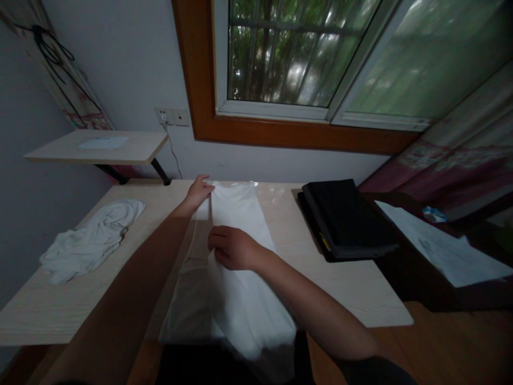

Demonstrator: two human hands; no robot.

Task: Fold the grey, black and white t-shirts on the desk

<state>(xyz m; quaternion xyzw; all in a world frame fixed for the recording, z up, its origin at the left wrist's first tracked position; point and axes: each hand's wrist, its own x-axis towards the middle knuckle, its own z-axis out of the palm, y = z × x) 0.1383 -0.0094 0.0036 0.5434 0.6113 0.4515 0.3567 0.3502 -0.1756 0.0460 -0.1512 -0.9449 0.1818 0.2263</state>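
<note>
A white garment (240, 214) lies lengthwise on the table, with one side folded over in a long strip. Its near end hangs over the table's front edge toward my lap. At the far left corner of the fold, my left hand (198, 192) pinches the cloth between thumb and fingers. Midway down the folded edge, my right hand (234, 247) has its fingers closed on the fabric, partly lifting that edge. A thinner single layer of the garment shows to the left of the fold.
A crumpled white cloth (94, 238) lies at the table's left. Flat black items (344, 219) are stacked on the right. A small raised shelf (136, 144) stands at the back left, near a wall socket (171, 116). Paper (436, 240) lies beyond the table's right side.
</note>
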